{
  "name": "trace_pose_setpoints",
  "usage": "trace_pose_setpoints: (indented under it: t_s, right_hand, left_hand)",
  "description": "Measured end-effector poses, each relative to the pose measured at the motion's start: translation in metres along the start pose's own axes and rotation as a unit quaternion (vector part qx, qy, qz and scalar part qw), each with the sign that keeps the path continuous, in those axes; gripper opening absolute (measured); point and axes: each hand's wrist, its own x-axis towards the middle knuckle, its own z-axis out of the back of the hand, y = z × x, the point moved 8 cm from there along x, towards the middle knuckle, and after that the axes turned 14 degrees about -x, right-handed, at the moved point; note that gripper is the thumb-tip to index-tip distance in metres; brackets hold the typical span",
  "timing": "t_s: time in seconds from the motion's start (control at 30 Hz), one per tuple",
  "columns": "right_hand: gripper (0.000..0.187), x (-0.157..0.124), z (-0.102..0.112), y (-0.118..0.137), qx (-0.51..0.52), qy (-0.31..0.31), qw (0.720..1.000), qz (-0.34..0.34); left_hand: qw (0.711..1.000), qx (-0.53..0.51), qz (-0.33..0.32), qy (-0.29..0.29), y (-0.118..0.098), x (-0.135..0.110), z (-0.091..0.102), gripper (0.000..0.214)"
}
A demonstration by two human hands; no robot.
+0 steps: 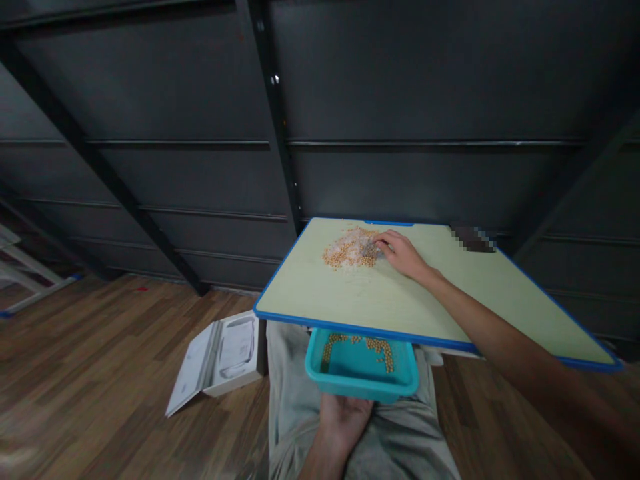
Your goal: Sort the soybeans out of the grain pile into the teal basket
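On the pale yellow-green tabletop (pixel 300 283) lies a heap of tan, soybean-like beans mixed with white grains (pixel 347 252). My right hand (pixel 397 252) reaches in from the right, fingers pinched at the heap's right edge. A small greyish, spoon-like piece (pixel 369 249) shows at its fingertips; its exact kind is unclear. Below the table's front edge, my left hand (pixel 345 413) holds a teal plastic basket (pixel 360 387) from underneath, its fingers hidden. Beans (pixel 383 350) lie along the inner sides of the basket, and the tabletop covers its far rim.
A dark, flat object (pixel 473 239), partly pixelated, rests at the table's back right corner. An opened white box (pixel 235 353) stands on the wooden floor (pixel 125 380) left of my legs. Dark metal panels (pixel 195 173) rise behind the table. White legs of furniture (pixel 37 287) show far left.
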Motion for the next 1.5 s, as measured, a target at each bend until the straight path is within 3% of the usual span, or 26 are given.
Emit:
trace_pose_setpoints:
  t_s: [0.13, 0.53, 0.9, 1.5]
  right_hand:
    - [0.021, 0.000, 0.000, 0.003, 0.015, 0.008, 1.000, 0.005]
    - [0.019, 0.001, -0.003, 0.006, 0.039, 0.021, 0.999, 0.004]
    - [0.018, 0.000, -0.003, 0.016, 0.060, 0.034, 0.997, 0.016]
    - [0.018, -0.002, -0.005, 0.031, 0.070, 0.056, 0.995, 0.048]
  left_hand:
    - [1.000, -0.005, -0.009, -0.020, -0.002, -0.001, -0.002, 0.039]
    - [1.000, -0.002, 0.002, 0.005, -0.002, -0.001, -0.004, 0.038]
    - [1.000, -0.007, -0.008, -0.012, -0.005, 0.002, 0.008, 0.037]
    - [1.000, -0.008, 0.002, 0.004, -0.004, 0.000, 0.001, 0.038]
